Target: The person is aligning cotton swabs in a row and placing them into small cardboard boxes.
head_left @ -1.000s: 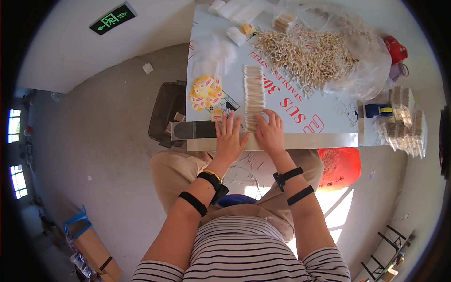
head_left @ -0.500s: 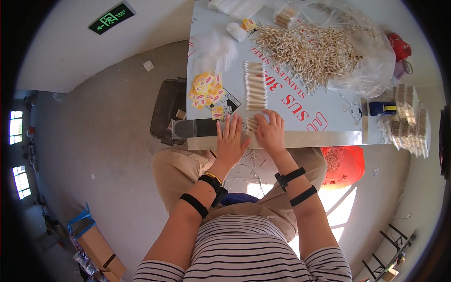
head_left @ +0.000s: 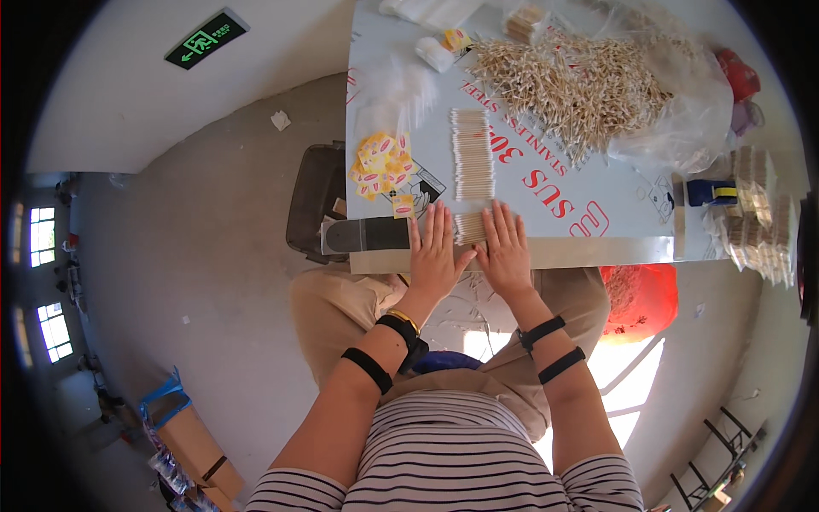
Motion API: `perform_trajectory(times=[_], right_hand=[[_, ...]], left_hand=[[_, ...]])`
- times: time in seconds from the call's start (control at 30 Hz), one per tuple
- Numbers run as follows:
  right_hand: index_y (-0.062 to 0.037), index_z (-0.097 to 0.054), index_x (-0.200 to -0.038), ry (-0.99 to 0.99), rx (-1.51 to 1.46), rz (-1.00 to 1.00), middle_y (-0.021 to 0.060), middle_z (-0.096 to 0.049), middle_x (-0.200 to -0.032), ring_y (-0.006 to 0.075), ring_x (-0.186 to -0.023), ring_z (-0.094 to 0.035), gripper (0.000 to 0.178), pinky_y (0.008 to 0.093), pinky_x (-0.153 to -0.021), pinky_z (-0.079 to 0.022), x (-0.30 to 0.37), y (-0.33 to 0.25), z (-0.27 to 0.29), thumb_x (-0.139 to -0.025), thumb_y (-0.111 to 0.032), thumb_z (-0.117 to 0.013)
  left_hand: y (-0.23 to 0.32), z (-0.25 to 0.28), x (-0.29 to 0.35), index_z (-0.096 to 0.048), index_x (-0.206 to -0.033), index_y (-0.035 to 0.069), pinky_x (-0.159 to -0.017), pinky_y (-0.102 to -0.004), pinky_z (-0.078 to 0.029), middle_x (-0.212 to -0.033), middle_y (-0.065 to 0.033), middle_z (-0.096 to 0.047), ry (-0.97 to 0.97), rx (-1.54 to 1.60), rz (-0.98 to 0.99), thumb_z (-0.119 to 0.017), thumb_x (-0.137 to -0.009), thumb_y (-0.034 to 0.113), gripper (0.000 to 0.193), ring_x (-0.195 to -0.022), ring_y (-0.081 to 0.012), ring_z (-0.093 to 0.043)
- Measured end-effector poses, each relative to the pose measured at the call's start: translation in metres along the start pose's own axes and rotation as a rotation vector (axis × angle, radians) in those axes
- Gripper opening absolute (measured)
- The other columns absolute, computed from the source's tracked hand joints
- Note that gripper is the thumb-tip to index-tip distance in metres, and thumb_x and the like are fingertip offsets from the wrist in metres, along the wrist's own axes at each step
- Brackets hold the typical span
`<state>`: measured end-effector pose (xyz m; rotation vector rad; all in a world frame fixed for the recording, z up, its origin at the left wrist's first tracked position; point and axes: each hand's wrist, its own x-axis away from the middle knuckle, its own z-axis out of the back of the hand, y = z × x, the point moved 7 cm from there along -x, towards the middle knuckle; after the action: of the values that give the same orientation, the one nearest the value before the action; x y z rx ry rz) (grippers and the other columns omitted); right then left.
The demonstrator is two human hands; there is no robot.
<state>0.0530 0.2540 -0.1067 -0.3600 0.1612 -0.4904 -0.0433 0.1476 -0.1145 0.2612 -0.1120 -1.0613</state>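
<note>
Both my hands lie flat at the near edge of the table, fingers stretched forward. Between them sits a short row of cotton swabs (head_left: 468,228), side by side with their tips to left and right. My left hand (head_left: 433,254) is at the row's left end, partly over a black strip (head_left: 375,234). My right hand (head_left: 507,254) borders its right end, and the two thumbs nearly meet below it. Just beyond, a longer row of cotton swabs (head_left: 473,155) runs away from me. Neither hand grips anything.
A big heap of loose cotton swabs (head_left: 572,90) spills from a clear plastic bag (head_left: 682,132) at the far right. Yellow labels (head_left: 381,166) and clear bags (head_left: 394,96) lie left. Packed swabs (head_left: 762,226) stand right, near a blue tape dispenser (head_left: 711,193). A dark bin (head_left: 311,192) stands beside the table.
My right hand has shifted from over the short row to its right side, its bent fingers now straightened flat. The short row shows more fully. The view has shifted slightly.
</note>
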Motion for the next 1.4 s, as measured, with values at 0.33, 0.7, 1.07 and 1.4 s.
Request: perform_trajectory(times=[0.33, 0.7, 1.07, 1.4], right_hand=[[0.0001, -0.023, -0.164, 0.0, 0.089, -0.026, 0.019, -0.021, -0.172, 0.0324, -0.161, -0.016, 0.088, 0.0562, -0.13, -0.009, 0.003, -0.015, -0.027, -0.098, -0.047, -0.058], [0.0001, -0.025, -0.163, -0.019, 0.103, -0.053, 0.0198, -0.021, -0.172, 0.0327, -0.161, -0.014, 0.085, 0.0577, -0.129, -0.009, 0.002, -0.017, -0.021, -0.1, -0.05, -0.053], [-0.007, -0.026, -0.165, 0.011, 0.039, -0.05, 0.0179, -0.019, -0.173, 0.0327, -0.161, -0.015, 0.083, 0.057, -0.129, -0.009, 0.003, -0.018, -0.019, -0.099, -0.05, -0.053], [-0.0089, -0.027, -0.165, -0.02, 0.076, -0.046, 0.013, -0.021, -0.173, 0.0313, -0.161, -0.016, 0.083, 0.055, -0.13, -0.01, 0.0, -0.018, -0.015, -0.099, -0.049, -0.057]], left_hand=[[0.002, 0.0, -0.001, -0.018, -0.162, -0.01, -0.128, -0.0591, -0.001, -0.172, -0.025, -0.015, 0.006, 0.031, -0.006, -0.027, -0.105, 0.066, 0.095, -0.162, -0.0359, -0.008], [-0.004, 0.015, -0.006, -0.024, -0.163, -0.003, -0.127, -0.0638, -0.003, -0.172, -0.0212, -0.019, 0.102, 0.186, -0.008, -0.046, -0.105, 0.053, 0.083, -0.16, -0.0383, -0.013], [0.004, 0.003, -0.01, -0.036, -0.163, 0.016, -0.125, -0.0669, -0.004, -0.173, -0.0123, -0.022, -0.006, 0.104, -0.093, -0.048, -0.106, 0.051, 0.068, -0.16, -0.0373, -0.015], [-0.001, 0.019, -0.01, -0.039, -0.162, 0.018, -0.125, -0.0666, -0.009, -0.172, -0.0128, -0.024, 0.072, 0.181, -0.097, -0.051, -0.105, 0.046, 0.064, -0.158, -0.0381, -0.02]])
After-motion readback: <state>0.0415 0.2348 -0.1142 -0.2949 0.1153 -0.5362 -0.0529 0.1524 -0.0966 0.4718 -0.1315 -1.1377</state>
